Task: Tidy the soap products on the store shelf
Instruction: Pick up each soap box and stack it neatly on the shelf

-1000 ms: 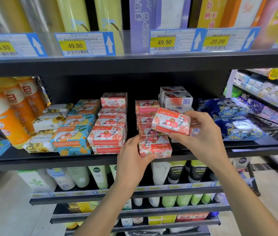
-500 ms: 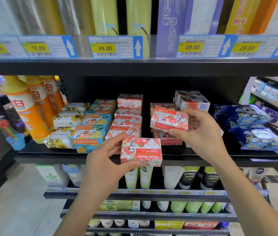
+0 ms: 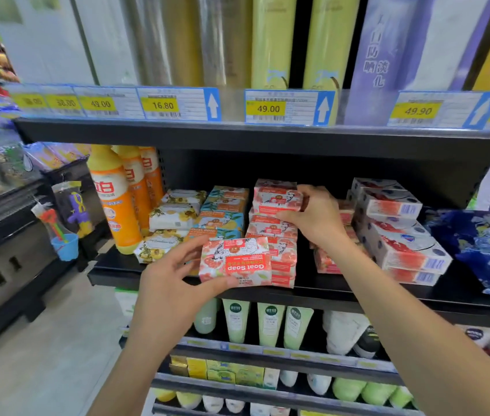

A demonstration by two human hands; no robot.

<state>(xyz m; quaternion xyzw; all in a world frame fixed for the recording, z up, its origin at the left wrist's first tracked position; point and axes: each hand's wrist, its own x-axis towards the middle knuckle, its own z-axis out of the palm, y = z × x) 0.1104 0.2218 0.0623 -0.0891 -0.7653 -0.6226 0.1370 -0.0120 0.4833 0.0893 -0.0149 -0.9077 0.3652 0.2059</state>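
Note:
My left hand [image 3: 174, 277] grips a red and white "Goat Soap" box [image 3: 236, 261], upside down, at the front edge of the black middle shelf [image 3: 342, 295]. My right hand [image 3: 312, 219] holds a second red soap box [image 3: 276, 199] on top of the red soap stack [image 3: 273, 232], thumb under it and fingers over its right end. Left of that stack are blue soap boxes [image 3: 222, 217] and yellow-flowered white soap boxes [image 3: 174, 216]. Part of another red stack [image 3: 326, 261] shows behind my right wrist.
White and red carton boxes [image 3: 393, 229] are stacked right of the soaps, with dark blue packs [image 3: 484, 250] beyond. Orange bottles [image 3: 117, 199] stand at the shelf's left end. Green tubes [image 3: 267, 322] hang on the shelf below. Price tags [image 3: 288, 108] line the upper shelf.
My right hand has carried its red box left onto the top of the red stack. My left hand keeps its box at the shelf front. The view has swung left.

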